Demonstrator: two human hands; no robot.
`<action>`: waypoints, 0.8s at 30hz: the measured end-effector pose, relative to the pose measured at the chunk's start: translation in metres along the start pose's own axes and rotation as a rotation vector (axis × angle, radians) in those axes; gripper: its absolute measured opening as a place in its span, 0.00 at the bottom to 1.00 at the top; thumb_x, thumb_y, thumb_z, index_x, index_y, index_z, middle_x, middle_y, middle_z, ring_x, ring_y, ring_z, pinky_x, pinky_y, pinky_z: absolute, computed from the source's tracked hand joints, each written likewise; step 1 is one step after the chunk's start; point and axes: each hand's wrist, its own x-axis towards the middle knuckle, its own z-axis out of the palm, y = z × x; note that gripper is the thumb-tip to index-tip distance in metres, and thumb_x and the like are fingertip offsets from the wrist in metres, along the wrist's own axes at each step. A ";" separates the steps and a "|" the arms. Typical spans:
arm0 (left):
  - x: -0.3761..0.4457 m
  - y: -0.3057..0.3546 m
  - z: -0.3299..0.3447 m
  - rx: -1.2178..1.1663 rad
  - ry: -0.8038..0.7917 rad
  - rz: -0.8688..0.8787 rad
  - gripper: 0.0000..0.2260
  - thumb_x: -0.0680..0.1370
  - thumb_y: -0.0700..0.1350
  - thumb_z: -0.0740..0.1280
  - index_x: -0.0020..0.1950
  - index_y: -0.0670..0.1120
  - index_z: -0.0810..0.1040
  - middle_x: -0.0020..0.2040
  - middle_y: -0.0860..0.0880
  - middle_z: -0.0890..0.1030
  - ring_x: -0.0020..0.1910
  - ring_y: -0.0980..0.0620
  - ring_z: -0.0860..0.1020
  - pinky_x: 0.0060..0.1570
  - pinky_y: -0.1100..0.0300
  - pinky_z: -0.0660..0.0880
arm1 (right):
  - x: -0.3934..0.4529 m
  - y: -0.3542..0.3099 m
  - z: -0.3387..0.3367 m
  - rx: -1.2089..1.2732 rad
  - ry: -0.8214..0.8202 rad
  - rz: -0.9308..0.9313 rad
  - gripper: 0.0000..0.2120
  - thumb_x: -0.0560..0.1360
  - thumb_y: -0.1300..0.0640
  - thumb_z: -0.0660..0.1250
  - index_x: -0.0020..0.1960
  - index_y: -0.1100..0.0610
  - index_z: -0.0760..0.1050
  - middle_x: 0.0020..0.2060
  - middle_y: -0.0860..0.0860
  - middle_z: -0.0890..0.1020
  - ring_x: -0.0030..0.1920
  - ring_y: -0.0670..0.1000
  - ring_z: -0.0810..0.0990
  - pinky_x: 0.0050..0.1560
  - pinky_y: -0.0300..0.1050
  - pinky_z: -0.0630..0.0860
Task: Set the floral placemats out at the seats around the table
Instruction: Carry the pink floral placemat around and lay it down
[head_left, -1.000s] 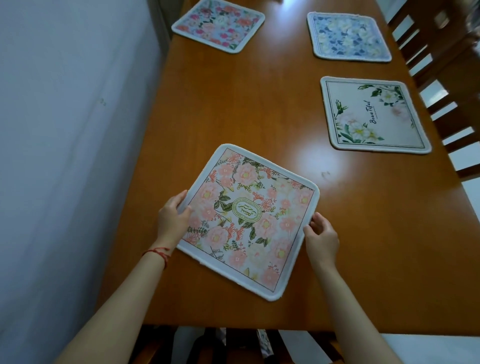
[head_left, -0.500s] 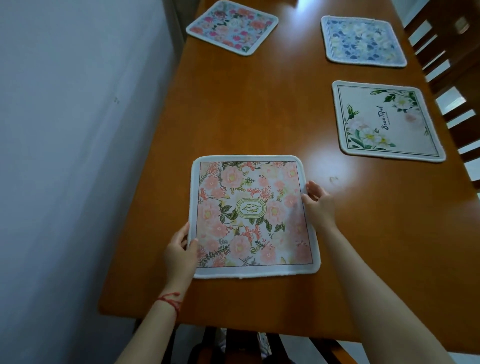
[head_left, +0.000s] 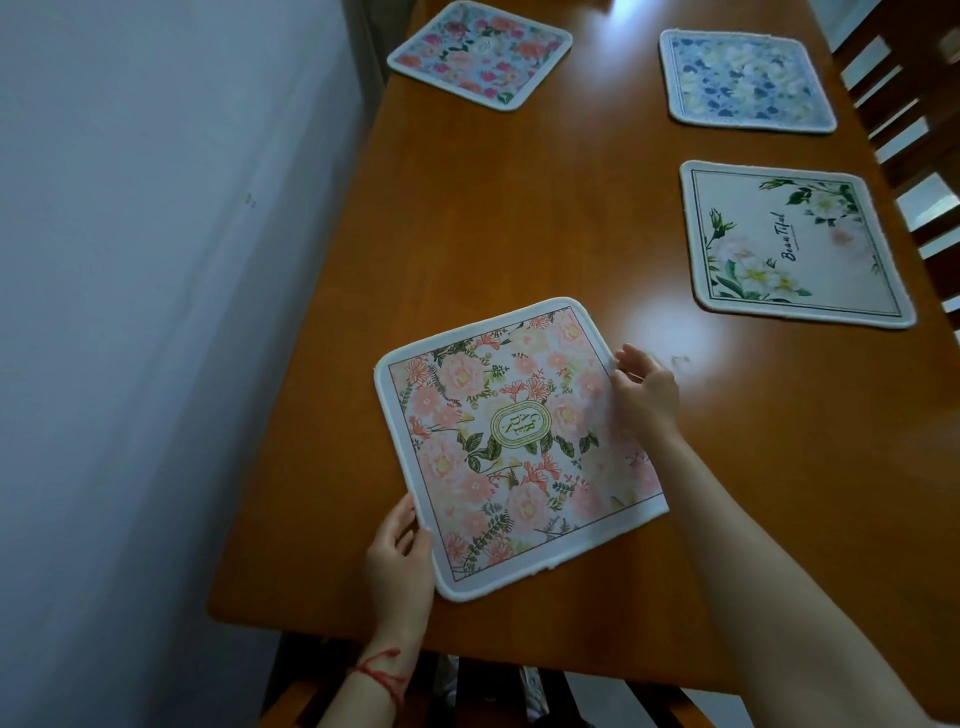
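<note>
Low in the frame's centre, the left hand (head_left: 400, 564) pinches the white-bound corner of a soft, rounded-square pink floral placemat (head_left: 511, 447) lying skewed on the glossy wooden table (head_left: 519, 218); the right hand (head_left: 647, 397) grips its right edge.

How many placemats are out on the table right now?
4. The pink peony placemat lies nearest, held by the left hand and right hand; the white placemat mid right; the blue placemat far right; the multicolour placemat far left. More may lie beyond the frame.
</note>
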 end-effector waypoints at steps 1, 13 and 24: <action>0.002 0.003 -0.001 0.003 0.003 0.013 0.18 0.76 0.33 0.62 0.66 0.43 0.72 0.62 0.46 0.77 0.60 0.50 0.74 0.61 0.50 0.72 | -0.003 0.001 -0.002 0.002 0.013 0.001 0.21 0.75 0.63 0.65 0.68 0.62 0.68 0.59 0.56 0.78 0.57 0.52 0.77 0.54 0.37 0.72; 0.071 0.057 0.013 0.226 -0.165 0.317 0.20 0.78 0.37 0.61 0.70 0.45 0.67 0.68 0.46 0.72 0.65 0.48 0.72 0.57 0.61 0.71 | -0.076 0.035 -0.021 -0.032 0.087 0.046 0.20 0.75 0.65 0.64 0.66 0.63 0.69 0.60 0.58 0.77 0.58 0.55 0.77 0.53 0.46 0.78; 0.142 0.114 0.056 0.563 -0.315 0.631 0.19 0.78 0.36 0.61 0.69 0.42 0.68 0.63 0.44 0.75 0.53 0.47 0.75 0.51 0.57 0.77 | -0.138 0.062 -0.011 -0.091 0.212 0.155 0.19 0.74 0.64 0.65 0.65 0.61 0.70 0.57 0.57 0.77 0.53 0.58 0.78 0.49 0.56 0.79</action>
